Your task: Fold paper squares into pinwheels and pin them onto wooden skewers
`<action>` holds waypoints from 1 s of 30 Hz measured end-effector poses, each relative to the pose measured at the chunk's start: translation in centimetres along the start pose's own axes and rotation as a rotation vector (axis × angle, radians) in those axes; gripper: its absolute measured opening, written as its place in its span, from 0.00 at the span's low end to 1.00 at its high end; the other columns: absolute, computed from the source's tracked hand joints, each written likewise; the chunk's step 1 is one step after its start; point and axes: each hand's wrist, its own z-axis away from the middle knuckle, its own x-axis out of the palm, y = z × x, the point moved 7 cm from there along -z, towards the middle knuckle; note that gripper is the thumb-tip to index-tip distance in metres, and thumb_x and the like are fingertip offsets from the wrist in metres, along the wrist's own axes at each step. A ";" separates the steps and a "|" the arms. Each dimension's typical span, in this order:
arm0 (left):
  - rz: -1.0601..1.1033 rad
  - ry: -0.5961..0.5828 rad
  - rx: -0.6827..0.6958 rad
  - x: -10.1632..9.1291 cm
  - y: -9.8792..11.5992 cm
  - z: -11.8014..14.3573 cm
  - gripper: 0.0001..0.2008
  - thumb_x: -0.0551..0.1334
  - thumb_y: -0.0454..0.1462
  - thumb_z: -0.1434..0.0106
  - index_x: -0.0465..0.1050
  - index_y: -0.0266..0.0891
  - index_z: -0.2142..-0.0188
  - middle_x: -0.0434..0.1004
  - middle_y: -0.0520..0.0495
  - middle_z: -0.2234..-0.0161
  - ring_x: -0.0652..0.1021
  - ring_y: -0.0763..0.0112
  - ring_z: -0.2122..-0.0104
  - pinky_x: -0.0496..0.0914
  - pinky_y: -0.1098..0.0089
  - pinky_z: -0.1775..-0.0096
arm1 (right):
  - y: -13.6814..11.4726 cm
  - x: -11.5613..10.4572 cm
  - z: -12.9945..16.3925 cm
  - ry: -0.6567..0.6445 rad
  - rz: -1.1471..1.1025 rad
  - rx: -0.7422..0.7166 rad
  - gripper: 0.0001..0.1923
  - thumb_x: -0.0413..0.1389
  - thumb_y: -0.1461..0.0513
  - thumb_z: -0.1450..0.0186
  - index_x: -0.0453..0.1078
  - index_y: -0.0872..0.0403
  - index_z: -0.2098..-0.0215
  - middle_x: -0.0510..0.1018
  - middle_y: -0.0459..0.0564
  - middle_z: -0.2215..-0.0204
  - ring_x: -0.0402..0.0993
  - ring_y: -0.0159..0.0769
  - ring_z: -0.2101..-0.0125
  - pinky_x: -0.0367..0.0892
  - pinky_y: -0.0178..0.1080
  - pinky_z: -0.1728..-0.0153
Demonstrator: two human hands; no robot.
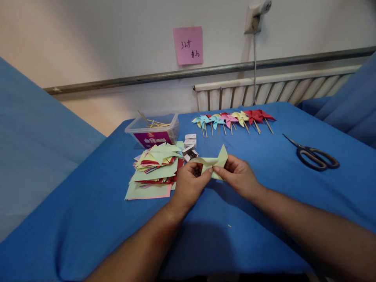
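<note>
A pale yellow-green paper pinwheel [213, 161] is held up between my two hands over the middle of the table. My left hand [192, 180] pinches its left side, thumb tip near the centre. On the other side my right hand [242, 178] grips the paper, with its thumb also at the centre, close to a small dark spot I cannot make out. One pointed corner sticks up above the fingers. Behind my left hand is an opened small box [189, 152] with metallic bits inside. A stack of cut coloured paper [155, 166] lies left of it.
A clear plastic tub [152, 131] of wooden sticks stands at the back left, small white boxes [190, 140] beside it. Several finished pinwheels [232, 118] lie in a row at the back. Black-handled scissors [313, 154] lie at the right on the blue cloth [264, 235].
</note>
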 end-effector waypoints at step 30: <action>0.146 -0.024 -0.075 0.6 -0.9 0.3 0.10 0.68 0.36 0.50 0.76 0.37 0.66 0.80 0.45 0.65 0.78 0.68 0.63 0.69 0.66 0.55 | -5.1 0.1 0.5 0.134 1.065 -0.826 0.02 0.53 0.65 0.36 0.66 0.53 0.66 0.75 0.48 0.71 0.71 0.36 0.68 0.61 0.40 0.62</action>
